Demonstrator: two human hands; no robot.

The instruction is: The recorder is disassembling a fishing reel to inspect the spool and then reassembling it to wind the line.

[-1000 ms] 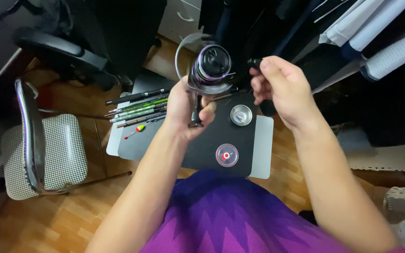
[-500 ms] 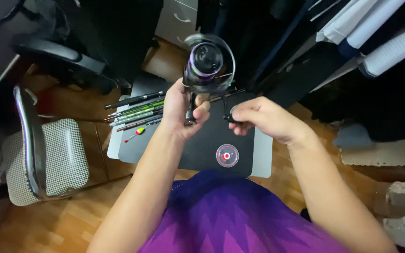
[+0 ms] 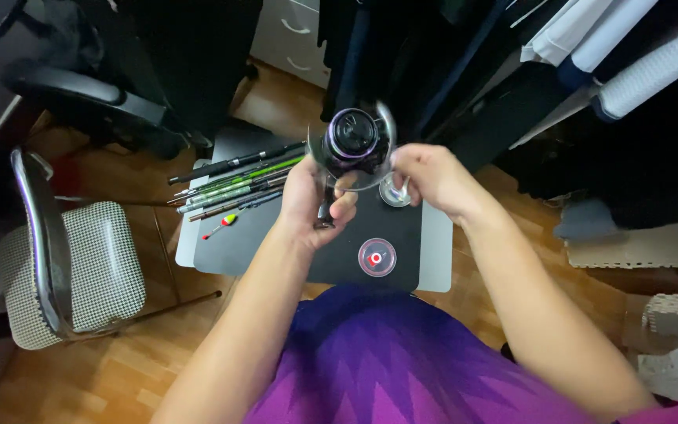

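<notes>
My left hand (image 3: pixel 313 206) grips the foot of a black spinning fishing reel (image 3: pixel 352 140) and holds it up over a black mat (image 3: pixel 276 235). The reel's wire bail is blurred with motion. My right hand (image 3: pixel 431 179) is closed at the reel's right side, apparently on its handle, though the handle itself is hidden by the fingers. Below my hands on the mat lie a small round silver spool (image 3: pixel 395 193) and a clear round container with a red centre (image 3: pixel 377 257).
Several thin rod sections (image 3: pixel 233 182) and a small red-and-yellow float (image 3: pixel 225 222) lie on the mat's left part. A checked chair (image 3: pixel 72 267) stands at the left, an office chair (image 3: pixel 80 90) behind it. Dark clothes hang at the back; foam mats (image 3: pixel 629 247) lie at the right.
My right hand moved from the reel's upper right down and in to its right side. The reel has shifted slightly and its bail now blurs with motion.
</notes>
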